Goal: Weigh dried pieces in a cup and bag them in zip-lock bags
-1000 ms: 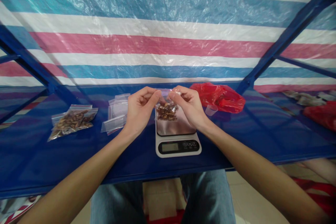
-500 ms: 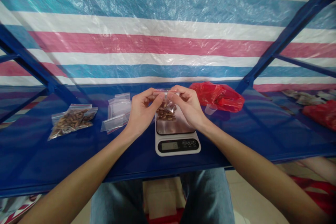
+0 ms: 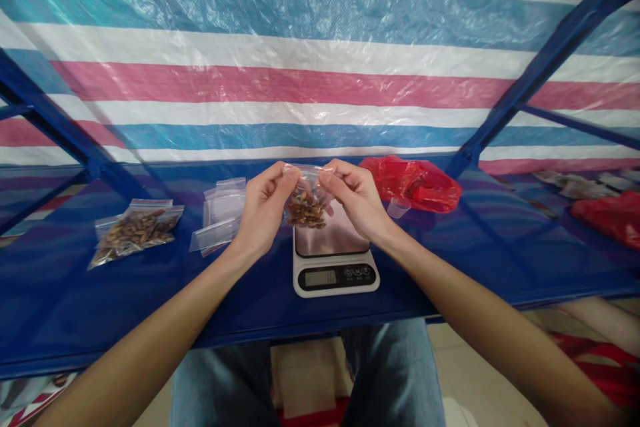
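Observation:
Both my hands pinch the top edge of a clear zip bag [image 3: 306,208] with brown dried pieces in its lower part. My left hand [image 3: 267,203] grips the left top corner, thumb toward me. On the right top corner, my right hand [image 3: 356,197] does the same. The bag hangs upright in front of or over the steel plate of a white digital kitchen scale [image 3: 336,283]; whether it touches the plate I cannot tell. The scale's display shows faint digits.
Left of my hands lie flat clear zip bags [image 3: 223,210], and farther left filled zip bags [image 3: 137,227] of brown pieces. A red plastic bag [image 3: 415,183] and a small clear cup [image 3: 399,207] sit to the right. Blue metal posts [image 3: 530,73] flank the blue shelf [image 3: 240,310].
My left hand has moved a little left, away from the right one, drawing the bag's top edge wider. The bag has shifted slightly left and shows more fully.

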Tool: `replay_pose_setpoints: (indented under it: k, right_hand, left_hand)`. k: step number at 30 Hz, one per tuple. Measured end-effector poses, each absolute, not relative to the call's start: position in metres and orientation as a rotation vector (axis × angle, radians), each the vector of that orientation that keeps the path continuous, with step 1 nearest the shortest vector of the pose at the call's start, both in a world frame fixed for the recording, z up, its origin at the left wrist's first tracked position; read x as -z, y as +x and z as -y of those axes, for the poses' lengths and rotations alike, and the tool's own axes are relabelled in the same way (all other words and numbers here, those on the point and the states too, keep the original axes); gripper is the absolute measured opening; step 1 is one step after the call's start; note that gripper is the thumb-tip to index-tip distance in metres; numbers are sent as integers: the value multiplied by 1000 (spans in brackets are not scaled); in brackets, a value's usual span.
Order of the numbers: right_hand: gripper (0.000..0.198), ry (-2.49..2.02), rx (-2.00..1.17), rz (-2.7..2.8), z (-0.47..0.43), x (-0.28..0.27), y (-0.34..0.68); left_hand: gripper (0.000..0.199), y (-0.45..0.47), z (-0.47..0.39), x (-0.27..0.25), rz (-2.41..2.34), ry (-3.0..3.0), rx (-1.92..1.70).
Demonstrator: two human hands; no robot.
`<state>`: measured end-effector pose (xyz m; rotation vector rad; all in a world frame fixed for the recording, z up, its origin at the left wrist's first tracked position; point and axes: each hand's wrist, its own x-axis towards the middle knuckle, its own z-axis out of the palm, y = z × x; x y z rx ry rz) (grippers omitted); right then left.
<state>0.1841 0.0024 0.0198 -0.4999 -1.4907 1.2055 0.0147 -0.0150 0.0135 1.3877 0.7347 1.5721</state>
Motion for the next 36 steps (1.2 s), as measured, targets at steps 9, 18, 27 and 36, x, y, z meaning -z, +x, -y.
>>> replay_pose_setpoints:
  k: [9,18,27,36]
  right_hand:
    - [25,-575,-1164,1415,-3,-19,180]
    - [24,-579,-1119,1450,-1,-19,182]
    - [27,-507,-1180,1535,5,-21,178]
    - [36,-535,-1175,1507,3,-31,185]
  left_hand:
    - [26,14,15,-14,-858,1389,-1654]
    - [22,16,20,-14,-777,1323,-1629]
    - [23,15,24,-12,-895,1437,-1536]
    - [16,10,21,-18,-801,1407,-1575]
